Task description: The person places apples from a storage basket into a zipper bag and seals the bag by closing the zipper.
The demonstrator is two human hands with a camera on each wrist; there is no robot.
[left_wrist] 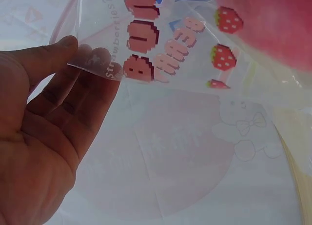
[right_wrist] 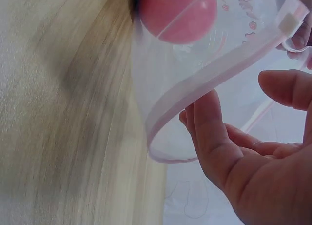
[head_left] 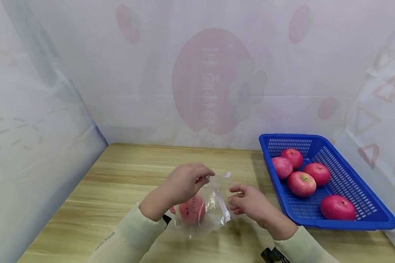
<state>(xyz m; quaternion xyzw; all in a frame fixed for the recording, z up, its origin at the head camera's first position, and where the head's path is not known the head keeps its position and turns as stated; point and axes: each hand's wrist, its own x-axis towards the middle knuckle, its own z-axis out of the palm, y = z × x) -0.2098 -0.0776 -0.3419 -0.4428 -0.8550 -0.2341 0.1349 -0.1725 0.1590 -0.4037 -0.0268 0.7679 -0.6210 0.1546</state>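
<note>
A clear zip bag [head_left: 212,215] with pink lettering and strawberry prints [left_wrist: 223,56] lies between the hands over the wooden table. Inside it is a round red fruit [head_left: 193,209], which looks like an apple and is partly covered by the print. My left hand [head_left: 184,182] pinches the bag's edge near the opening between thumb and fingers. My right hand [head_left: 251,204] is at the bag's mouth, with thumb and fingers apart. In the right wrist view its fingertips [right_wrist: 207,105] are at the zip rim [right_wrist: 214,78]; whether they press on it I cannot tell.
On the right of the table [head_left: 128,164] stands a blue plastic basket [head_left: 276,197] holding several red apples [head_left: 301,183]. Pale printed cloth [head_left: 145,109] closes off the back and both sides. A pink slider [head_left: 227,215] sits at the near end of the bag's zip.
</note>
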